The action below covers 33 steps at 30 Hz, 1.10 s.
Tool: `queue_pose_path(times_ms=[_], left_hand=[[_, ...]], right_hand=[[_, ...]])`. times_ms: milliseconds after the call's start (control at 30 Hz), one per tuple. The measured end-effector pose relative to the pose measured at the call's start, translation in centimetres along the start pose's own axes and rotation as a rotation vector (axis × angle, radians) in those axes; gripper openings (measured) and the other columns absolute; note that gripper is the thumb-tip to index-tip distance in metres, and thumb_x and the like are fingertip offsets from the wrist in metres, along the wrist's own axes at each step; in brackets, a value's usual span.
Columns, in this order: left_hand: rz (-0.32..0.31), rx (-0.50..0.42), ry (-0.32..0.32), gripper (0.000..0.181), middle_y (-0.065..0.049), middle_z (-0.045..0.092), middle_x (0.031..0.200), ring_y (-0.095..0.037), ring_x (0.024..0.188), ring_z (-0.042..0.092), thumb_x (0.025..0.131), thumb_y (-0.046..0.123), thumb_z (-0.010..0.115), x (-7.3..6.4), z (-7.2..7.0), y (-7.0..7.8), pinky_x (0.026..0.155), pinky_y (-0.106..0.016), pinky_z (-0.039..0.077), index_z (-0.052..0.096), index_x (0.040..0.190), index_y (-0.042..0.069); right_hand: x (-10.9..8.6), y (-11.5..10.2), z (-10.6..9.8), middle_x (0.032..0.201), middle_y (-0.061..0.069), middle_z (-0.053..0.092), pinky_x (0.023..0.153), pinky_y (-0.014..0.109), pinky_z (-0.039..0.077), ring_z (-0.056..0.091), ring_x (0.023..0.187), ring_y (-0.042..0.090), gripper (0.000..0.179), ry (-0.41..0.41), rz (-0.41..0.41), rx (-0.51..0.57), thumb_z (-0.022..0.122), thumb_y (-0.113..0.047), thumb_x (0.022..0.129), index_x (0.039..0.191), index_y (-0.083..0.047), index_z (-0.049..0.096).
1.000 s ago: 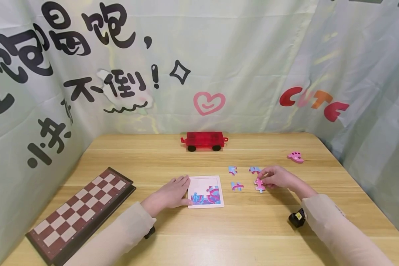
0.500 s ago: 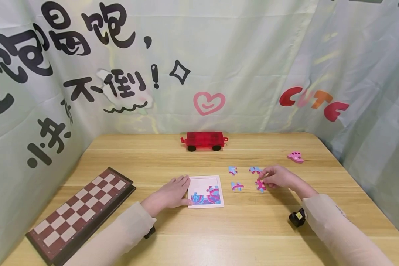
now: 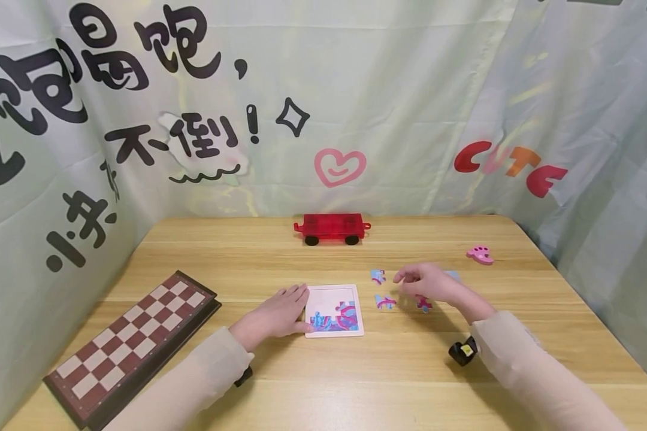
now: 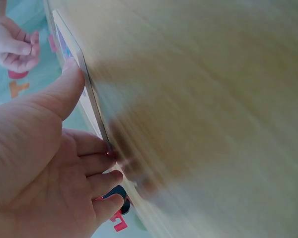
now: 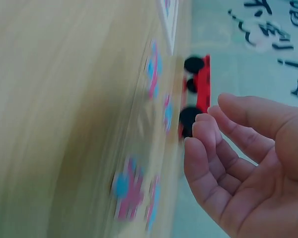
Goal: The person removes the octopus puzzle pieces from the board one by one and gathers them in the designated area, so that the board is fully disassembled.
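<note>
My left hand (image 3: pixel 278 311) rests against the left side of a small white puzzle tray (image 3: pixel 323 294), thumb on its front corner and fingers straight along the edge. Pink and blue jigsaw pieces (image 3: pixel 334 323) fill the tray's lower part. My right hand (image 3: pixel 426 282) hovers over the table with fingers loosely curled and nothing between them. Below it lies a pink jigsaw piece (image 3: pixel 423 303), partly covered. Two blue and pink pieces, an upper one (image 3: pixel 378 276) and a lower one (image 3: pixel 385 301), lie to its left. A light blue piece (image 3: pixel 453 275) peeks out behind the wrist.
A folded checkered board (image 3: pixel 135 341) lies at the left of the wooden table (image 3: pixel 323 389). At the back stands a red toy wagon (image 3: pixel 332 227). A pink toy piece with dark spots (image 3: pixel 480 255) sits at the back right. Printed cloth (image 3: pixel 410 120) hangs behind.
My right hand has let go of the pink jigsaw piece, lifted and moved left, leaving the piece on the table. The left hand and the tray have stayed in place.
</note>
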<state>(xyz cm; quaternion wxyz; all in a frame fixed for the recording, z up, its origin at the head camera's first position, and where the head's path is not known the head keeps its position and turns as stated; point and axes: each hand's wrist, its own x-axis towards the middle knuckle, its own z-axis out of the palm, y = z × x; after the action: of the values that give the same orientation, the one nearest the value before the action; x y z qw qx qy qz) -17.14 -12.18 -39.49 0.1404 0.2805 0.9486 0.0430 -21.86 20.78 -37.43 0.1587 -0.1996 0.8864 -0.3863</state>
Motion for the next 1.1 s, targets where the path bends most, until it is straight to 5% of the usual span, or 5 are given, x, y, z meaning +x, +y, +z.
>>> queue_pose_path(times_ms=[500,800,1100], left_hand=[[-0.018,0.016,-0.013,0.079,-0.018,0.021,0.148,-0.031,0.135,0.019,0.089,0.048,0.054,0.2,0.1,0.0,0.108,-0.043,0.017,0.028,0.141,-0.005],[-0.012,0.010,-0.007,0.079,-0.019,0.021,0.148,-0.031,0.135,0.019,0.088,0.048,0.054,0.3,0.2,-0.1,0.108,-0.044,0.017,0.028,0.141,-0.006],[-0.015,0.009,-0.012,0.079,-0.018,0.022,0.148,-0.031,0.135,0.020,0.088,0.048,0.054,0.2,0.1,0.0,0.108,-0.044,0.017,0.028,0.141,-0.006]], right_hand=[[3.2,-4.0,4.7,0.070,0.000,0.056,0.049,0.026,0.041,0.048,0.054,0.015,0.014,-0.101,-0.141,-0.037,0.062,-0.006,0.085,0.098,-0.001,0.064],[4.4,-4.6,7.1,0.069,0.001,0.056,0.048,0.022,0.041,0.046,0.053,0.010,0.011,-0.164,-0.147,-0.026,0.064,-0.001,0.083,0.094,-0.001,0.065],[4.6,-4.9,7.7,0.067,-0.004,0.056,0.052,0.020,0.040,0.047,0.059,0.007,0.010,-0.142,-0.198,-0.131,0.065,0.000,0.080,0.090,-0.001,0.066]])
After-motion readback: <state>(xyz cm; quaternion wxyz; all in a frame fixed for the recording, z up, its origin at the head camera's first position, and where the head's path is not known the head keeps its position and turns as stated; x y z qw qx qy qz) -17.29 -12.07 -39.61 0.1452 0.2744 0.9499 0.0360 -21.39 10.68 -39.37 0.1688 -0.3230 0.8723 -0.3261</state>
